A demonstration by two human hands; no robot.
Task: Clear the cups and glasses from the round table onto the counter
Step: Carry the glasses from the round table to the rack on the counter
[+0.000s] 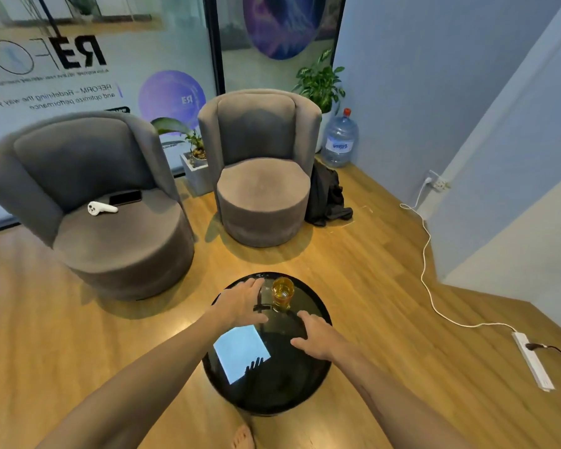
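L hand spread, holding nothing, just left of amber glass on round table.

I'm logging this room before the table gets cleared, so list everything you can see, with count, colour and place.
round table: one, glossy black, centre foreground
glass: one, clear with amber drink, far side of the table
armchairs: two, grey, behind the table
phone: one, black, on the left chair's seat
controller: one, white, beside the phone
potted plants: two, green, between and behind the chairs
water jug: one, clear blue, red cap, corner
bag: one, black, floor by the right chair
power strip: one, white, floor at right
left hand: open, over the table beside the glass
right hand: open, over the table's right side
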